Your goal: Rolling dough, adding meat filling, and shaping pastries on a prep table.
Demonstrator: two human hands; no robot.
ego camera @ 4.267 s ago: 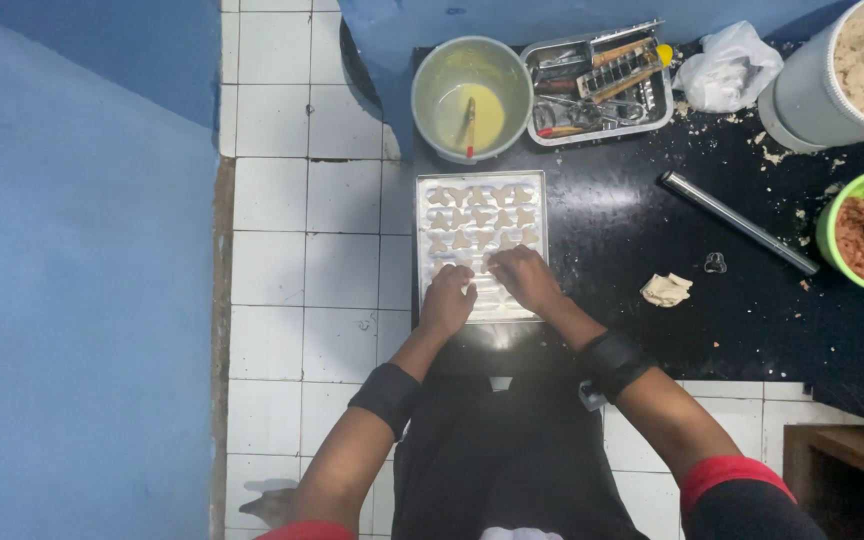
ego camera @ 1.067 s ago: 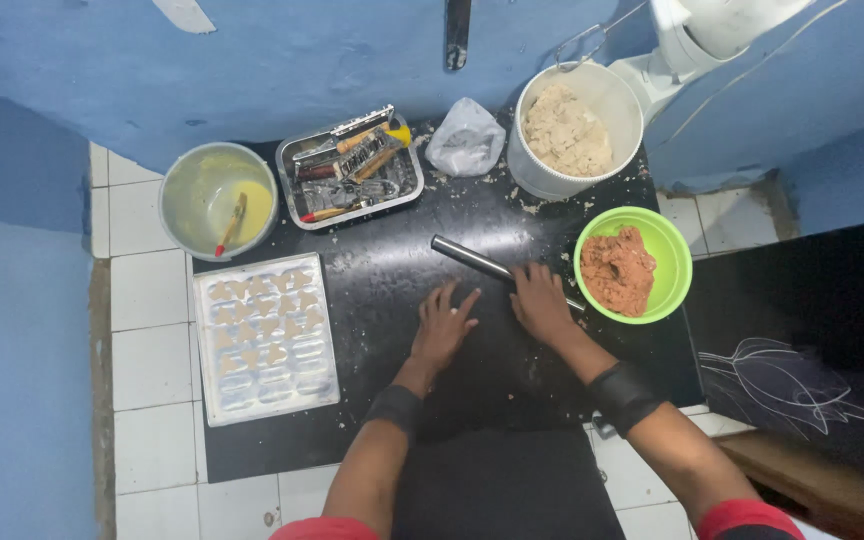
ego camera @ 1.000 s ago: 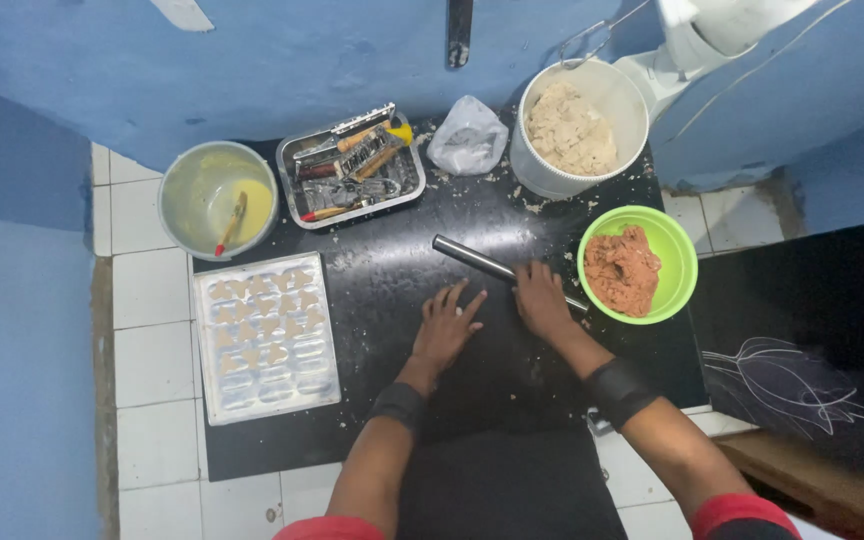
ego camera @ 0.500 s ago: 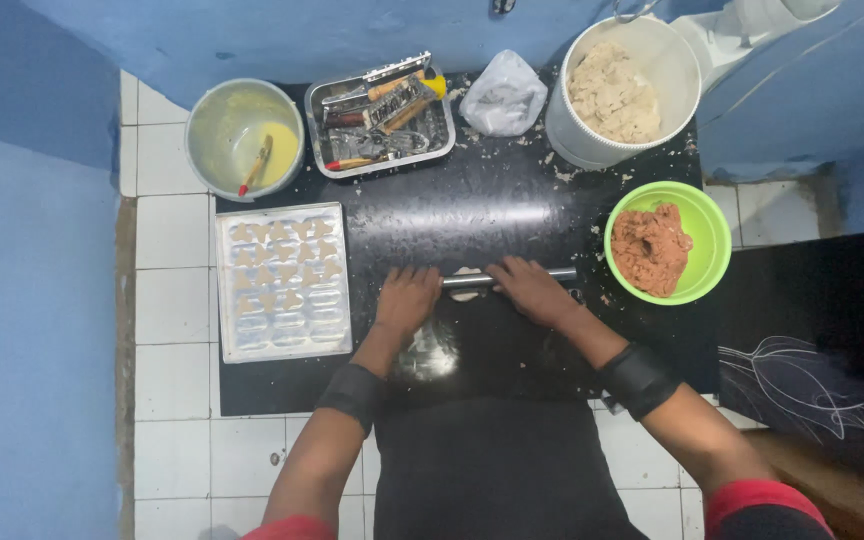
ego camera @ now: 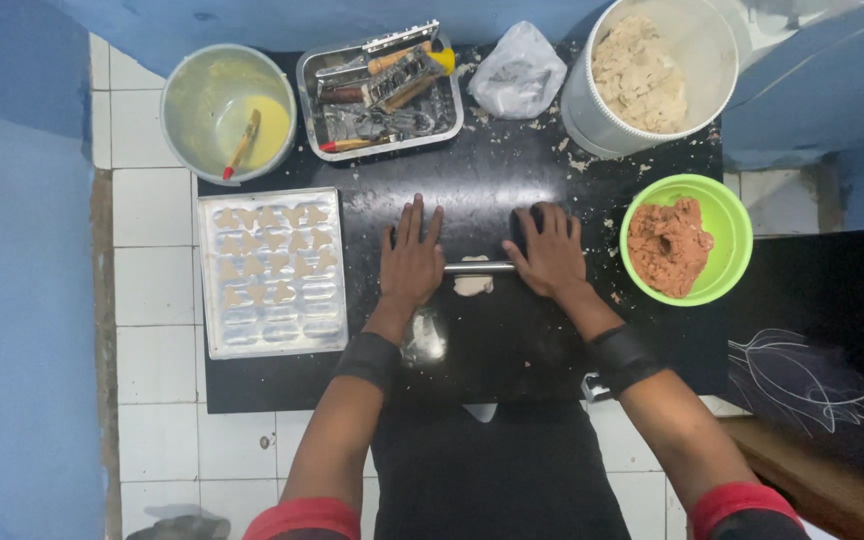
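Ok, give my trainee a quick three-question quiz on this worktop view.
1. True or false: both hands press on the metal rolling pin.
2. What lies under the pin? A) a brush B) a piece of dough C) a spoon
3. Fill in: the green bowl of reddish filling sits beside the person's ____ hand.

Key: 1. True: the left hand and the right hand rest on its ends. 2. B. 3. Right.
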